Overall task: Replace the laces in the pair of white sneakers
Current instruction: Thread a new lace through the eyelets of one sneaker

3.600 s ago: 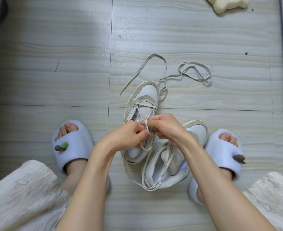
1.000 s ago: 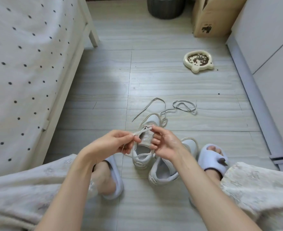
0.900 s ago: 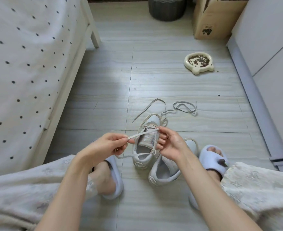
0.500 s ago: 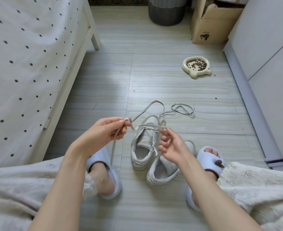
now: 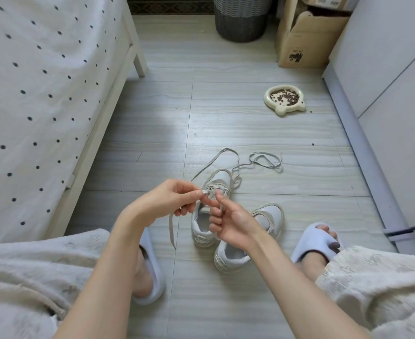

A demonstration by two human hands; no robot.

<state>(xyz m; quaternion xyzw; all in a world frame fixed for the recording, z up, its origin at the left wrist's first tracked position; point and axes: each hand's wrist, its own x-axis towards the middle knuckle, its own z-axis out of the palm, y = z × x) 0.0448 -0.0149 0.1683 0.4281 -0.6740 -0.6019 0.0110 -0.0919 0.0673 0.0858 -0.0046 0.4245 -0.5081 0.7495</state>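
Observation:
Two white sneakers stand on the floor between my feet: the left one upright with a lace partly threaded near its toe, the right one leaning beside it. My left hand pinches the beige lace, whose free end hangs down toward the floor. My right hand hovers over the left sneaker, forefinger and thumb touching the lace at the eyelets, other fingers loosely curled. A loose lace lies tangled on the floor beyond the shoes.
A bed with a dotted sheet runs along the left. A pet food bowl, a grey basket and a cardboard box stand farther back. White cabinets line the right. My feet wear pale slippers.
The view lifted from a close look at the shoes to the room. My left hand pulled the lace out leftward, then came back toward the right hand over the sneaker's toe.

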